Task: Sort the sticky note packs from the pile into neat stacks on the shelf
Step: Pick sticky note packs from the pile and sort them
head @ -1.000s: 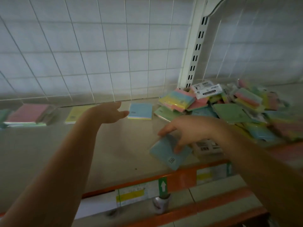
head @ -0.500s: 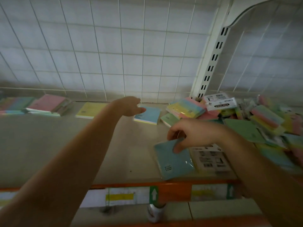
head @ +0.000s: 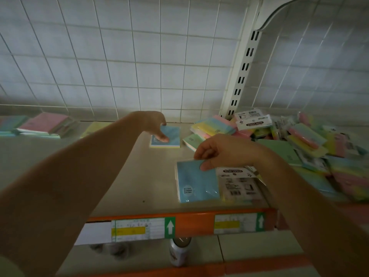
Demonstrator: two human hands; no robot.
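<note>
— What were the hands doing when you looked over?

— The right hand [head: 225, 151] pinched a blue sticky note pack [head: 196, 180] by its top edge, thumb on the face and fingers curled behind, holding it near the front of the shelf [head: 123, 184]. The pack hung face-up toward the person, in clear wrap, just left of a white-labelled pack [head: 238, 183] that lay flat near the shelf's orange front rail [head: 193, 223].

— And the left?

— The left hand [head: 154, 126] reached toward the back and gripped another blue pack [head: 166, 136], thumb pressed on its top. That pack lay flat on the shelf and had a pale yellow layer showing along its near edge.

— Where was the pile?

— To the right, a loose pile of packs [head: 299, 140] in pink, yellow, green and blue, spread beside the white slotted upright [head: 242, 68]. A multicoloured pack [head: 214, 126] leaned at its left edge.

— Anything sorted already?

— Far left, a pink stack [head: 47, 123] stood against the wire grid back [head: 119, 56], with a yellow pack [head: 95, 127] beside it, partly behind the left forearm. Price labels [head: 139, 229] with green arrows sat on the rail.
</note>
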